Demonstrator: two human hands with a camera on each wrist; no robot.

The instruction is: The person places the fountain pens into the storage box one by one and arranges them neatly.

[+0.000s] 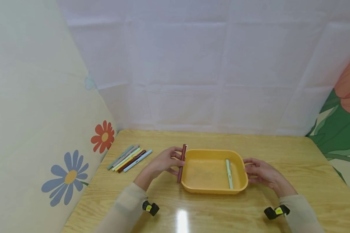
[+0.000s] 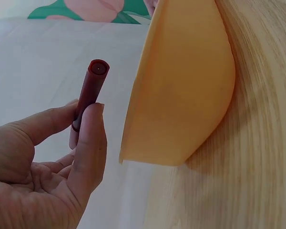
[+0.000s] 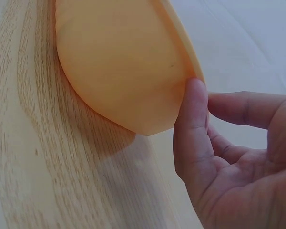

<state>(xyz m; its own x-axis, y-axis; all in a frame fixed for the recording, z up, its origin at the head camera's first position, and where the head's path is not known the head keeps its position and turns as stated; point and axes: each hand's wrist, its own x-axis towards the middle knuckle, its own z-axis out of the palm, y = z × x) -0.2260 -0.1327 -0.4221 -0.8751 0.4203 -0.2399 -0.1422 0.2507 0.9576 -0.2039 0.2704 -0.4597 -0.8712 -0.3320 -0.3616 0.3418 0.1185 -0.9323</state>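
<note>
The left hand [image 1: 164, 161] is holding a dark red pen [image 1: 183, 153], its fingers pinching the barrel from opposite sides. The pen is hovering just outside the left end of a yellow tray [image 1: 205, 171], running roughly parallel to that end; the left wrist view is showing a gap between pen and tray wall. The right hand [image 1: 261, 173] is gripping the tray's right end, its thumb and fingers closing on the rim. The tray is resting on a wood-grain worktop [image 1: 210, 208]. One pale green pen [image 1: 229, 174] is lying inside it, toward the right end, pointing from the near side to the far side.

A cluster of pens [image 1: 129, 158] is lying slantwise on the worktop, left of the left hand, its colours including grey, yellow, dark red and light blue. A creased white sheet [image 1: 175, 64] is hanging behind the worktop. A flower-printed panel [image 1: 32, 97] is standing at the left. Both wrists are carrying small black devices [image 1: 154, 209] over pale sleeves [image 1: 123, 207].
</note>
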